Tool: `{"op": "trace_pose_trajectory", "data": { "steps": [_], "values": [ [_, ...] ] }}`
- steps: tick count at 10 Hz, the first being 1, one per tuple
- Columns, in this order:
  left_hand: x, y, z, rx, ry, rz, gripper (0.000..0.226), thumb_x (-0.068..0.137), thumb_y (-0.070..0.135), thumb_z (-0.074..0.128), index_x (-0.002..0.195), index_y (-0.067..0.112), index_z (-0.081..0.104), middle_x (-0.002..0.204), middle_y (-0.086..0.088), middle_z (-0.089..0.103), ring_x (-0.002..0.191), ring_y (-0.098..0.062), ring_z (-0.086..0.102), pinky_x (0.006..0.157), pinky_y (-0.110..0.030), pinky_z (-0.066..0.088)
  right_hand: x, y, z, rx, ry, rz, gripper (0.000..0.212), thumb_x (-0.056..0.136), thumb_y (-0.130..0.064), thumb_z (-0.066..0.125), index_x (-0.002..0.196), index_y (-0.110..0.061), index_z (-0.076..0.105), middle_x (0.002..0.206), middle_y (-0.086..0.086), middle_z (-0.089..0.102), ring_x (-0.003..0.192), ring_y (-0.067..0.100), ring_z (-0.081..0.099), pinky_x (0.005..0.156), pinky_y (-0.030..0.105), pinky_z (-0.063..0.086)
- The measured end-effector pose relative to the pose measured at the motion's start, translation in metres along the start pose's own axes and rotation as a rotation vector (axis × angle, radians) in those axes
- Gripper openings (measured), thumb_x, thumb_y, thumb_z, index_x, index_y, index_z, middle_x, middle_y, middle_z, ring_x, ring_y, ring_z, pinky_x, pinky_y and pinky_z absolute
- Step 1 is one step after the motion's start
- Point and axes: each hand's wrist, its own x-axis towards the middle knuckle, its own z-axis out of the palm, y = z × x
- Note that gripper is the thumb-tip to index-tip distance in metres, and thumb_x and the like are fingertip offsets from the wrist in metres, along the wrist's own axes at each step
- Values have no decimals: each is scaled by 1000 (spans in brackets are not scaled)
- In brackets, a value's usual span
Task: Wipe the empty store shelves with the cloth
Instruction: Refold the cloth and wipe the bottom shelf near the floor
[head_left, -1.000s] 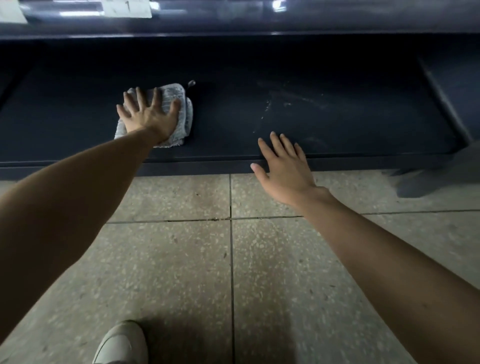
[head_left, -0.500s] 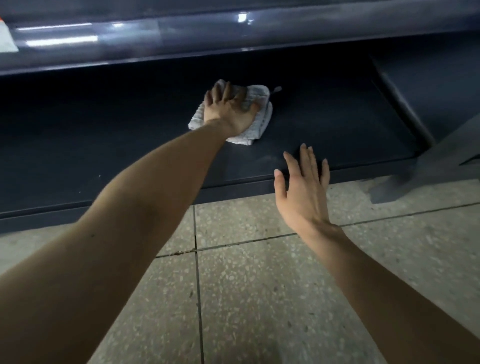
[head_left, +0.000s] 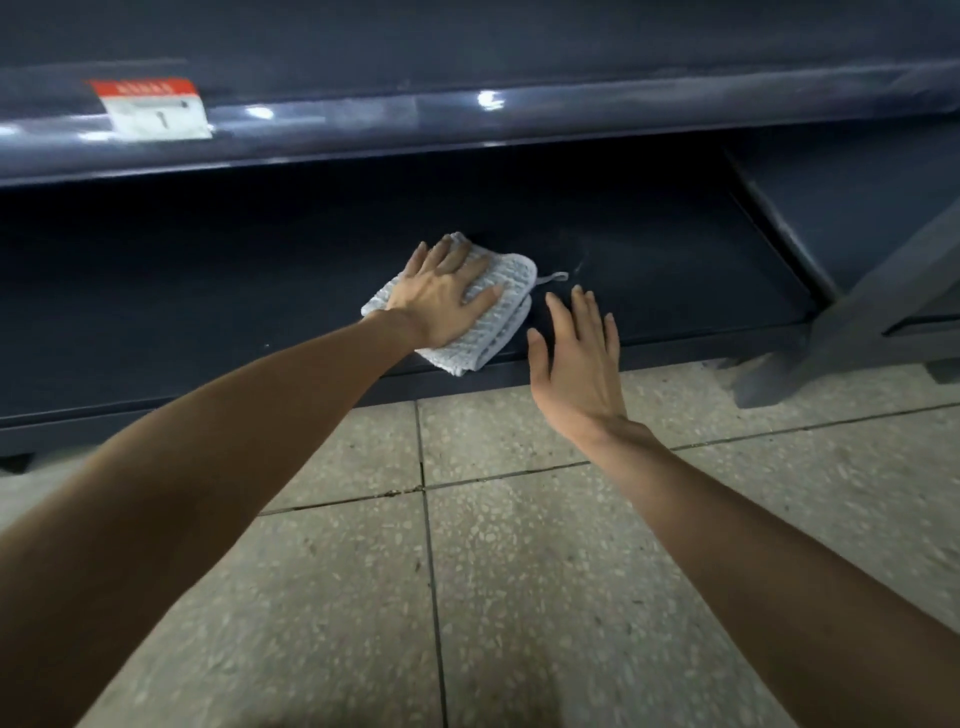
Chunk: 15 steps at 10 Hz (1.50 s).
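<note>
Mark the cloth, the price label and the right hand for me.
cloth (head_left: 506, 291): head view, bare ribbed top right of the left hand.
price label (head_left: 156, 111): head view, its white lower part.
right hand (head_left: 579, 371): head view, back of the hand.

Dim scene; overhead lights glare on the upper shelf edge (head_left: 467, 111), the lower shelf (head_left: 208, 312) lies in shadow, edges bow and blur.

Two bare forearms, no sleeves, no jewellery
</note>
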Motion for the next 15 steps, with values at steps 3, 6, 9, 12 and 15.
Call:
{"op": "trace_pose_trajectory", "data": {
  "steps": [3,6,9,12,15],
  "values": [
    [-100,-108,-12,138,247,-423,46,100,45,38,135,20,56,144,-18,42,131,-41,34,106,-51,25,-3,-64,27,-58,-137,-129,52,104,-35,33,149,-10,34,160,18,24,151,28,14,122,45,4],
    [-99,-114,-9,-13,23,-784,69,93,63,7,157,35,8,166,-3,-3,148,-42,-15,114,-64,-14,-5,-65,28,-48,-106,-196,50,104,-32,33,149,-10,33,161,19,22,151,29,13,122,46,2],
    [-13,31,15,-6,22,-567,76,91,71,6,157,33,6,166,-6,-3,147,-46,-16,112,-66,-14,-3,18,9,-1,3,42,50,103,-24,33,151,-13,28,163,16,13,152,26,3,122,44,-2],
    [47,163,34,-50,21,-419,74,94,66,4,158,28,5,165,-12,-5,144,-50,-21,109,-69,-15,-1,93,-12,181,298,284,45,100,-8,37,145,-11,41,164,18,8,152,28,0,122,46,1],
    [7,103,24,-244,149,-375,69,100,52,29,158,22,10,165,-13,2,150,-37,-10,120,-53,-8,5,37,-10,216,282,26,43,100,-11,35,140,-3,47,156,17,34,149,26,22,123,42,12]
  ]
}}
